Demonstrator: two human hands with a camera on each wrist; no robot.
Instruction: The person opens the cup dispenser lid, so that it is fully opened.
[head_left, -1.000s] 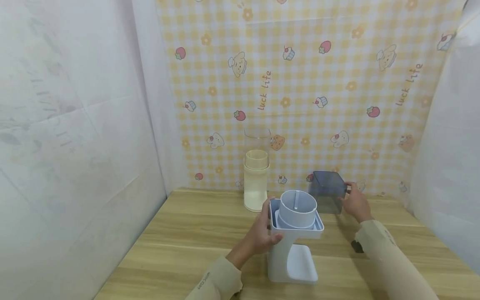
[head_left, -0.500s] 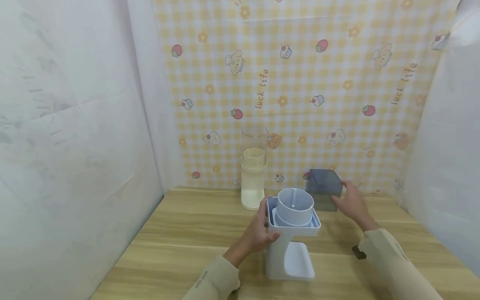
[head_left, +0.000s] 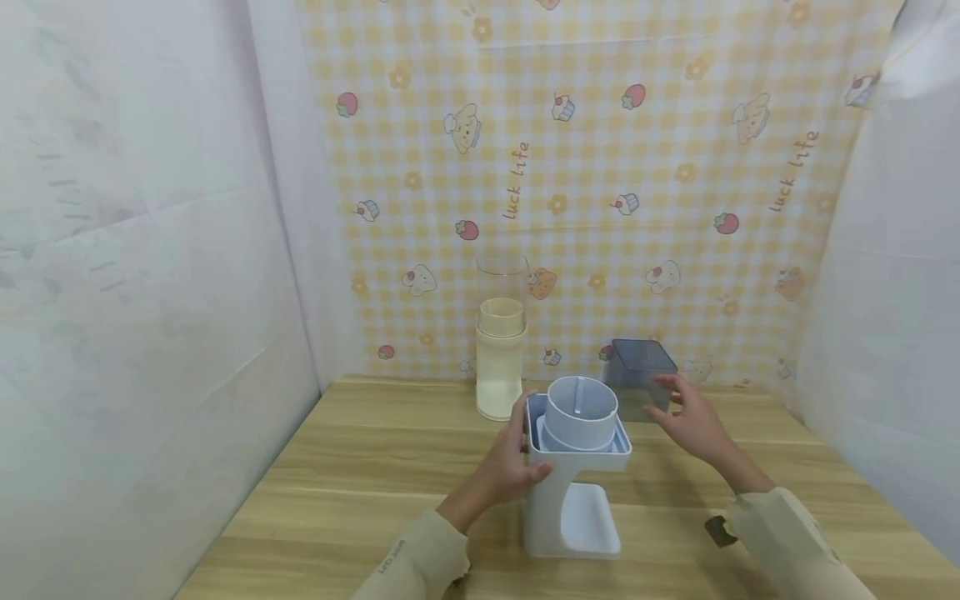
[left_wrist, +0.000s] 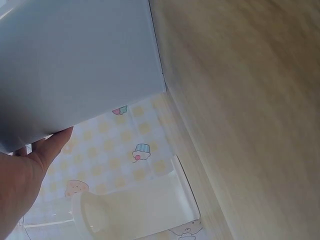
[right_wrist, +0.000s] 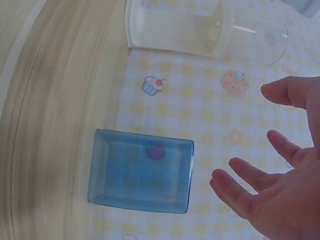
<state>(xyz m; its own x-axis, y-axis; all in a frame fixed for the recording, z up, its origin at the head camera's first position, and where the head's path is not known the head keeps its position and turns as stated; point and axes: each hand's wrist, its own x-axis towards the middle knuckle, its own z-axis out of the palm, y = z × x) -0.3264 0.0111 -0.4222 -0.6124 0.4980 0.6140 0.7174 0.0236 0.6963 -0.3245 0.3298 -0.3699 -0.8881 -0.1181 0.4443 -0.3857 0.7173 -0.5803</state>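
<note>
My left hand (head_left: 504, 467) grips the upper left side of a white dispenser base (head_left: 546, 517), thumb at the front and fingers behind. The base stands upright on the table, with a square rim, a round cup (head_left: 581, 412) on top and a low tray at its foot. In the left wrist view, the base's smooth wall (left_wrist: 75, 60) fills the upper left. My right hand (head_left: 693, 427) is spread, with nothing in it. It hovers just right of a smoky see-through box (head_left: 641, 362) on the table. In the right wrist view, a gap separates the fingers from the box (right_wrist: 142, 172).
A cream dispenser (head_left: 498, 379) with a clear tube on top stands at the back, left of the box. Behind hangs a yellow checked cloth (head_left: 562, 250). White sheets (head_left: 150, 292) close off both sides. The wooden table (head_left: 360, 467) extends to the left.
My right hand has let go of the smoky box and drawn back from it toward me. My left hand keeps its hold on the white base. The view has shifted slightly.
</note>
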